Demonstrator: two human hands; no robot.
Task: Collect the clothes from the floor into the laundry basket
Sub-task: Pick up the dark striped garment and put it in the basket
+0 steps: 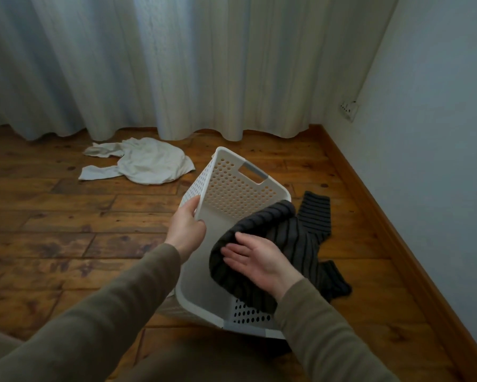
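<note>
A wooden floor point(52, 230) of broad planks fills the lower part of the view, stained a warm reddish brown with dark knots and darker worn patches. Along its far edge hang pale, off-white curtains point(176, 64) in deep vertical folds, their wavy hem ending just above the boards. Cool daylight glows through the cloth, brightest in a strip left of centre. On the right a plain, pale bluish wall point(438, 133) runs toward the far right corner, with a wooden skirting board point(369, 194) along its foot. A white wall socket point(349, 108) sits low on that wall, near the curtains.
</note>
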